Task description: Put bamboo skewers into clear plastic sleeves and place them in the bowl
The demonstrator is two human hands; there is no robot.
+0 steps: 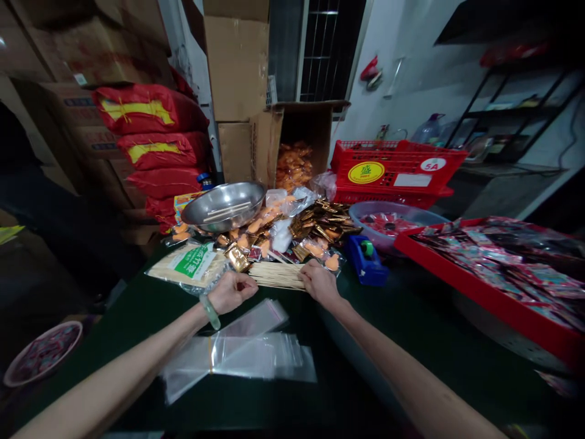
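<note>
A loose bundle of thin bamboo sticks (276, 275) lies crosswise on the dark green table, in front of a pile of small packets. My right hand (321, 283) has its fingers closed at the bundle's right end. At the left end is my left hand (227, 292), with a pale green bangle (210, 312) on the wrist. Its fingers are pinched together, and what they hold, if anything, is hidden. Closer to me lie clear plastic sleeves (247, 356), partly banded together. A clear bag of bamboo sticks (189, 265) with a green label rests beside my left hand.
Behind the sticks are gold packets (322, 221), orange pieces and a metal bowl (223, 207) with a few sticks inside. A blue tape dispenser (368, 262) stands right of them. Farther right is a red tray (479, 289) of packets. Red crates (397, 167) and an open carton (304, 116) stand behind.
</note>
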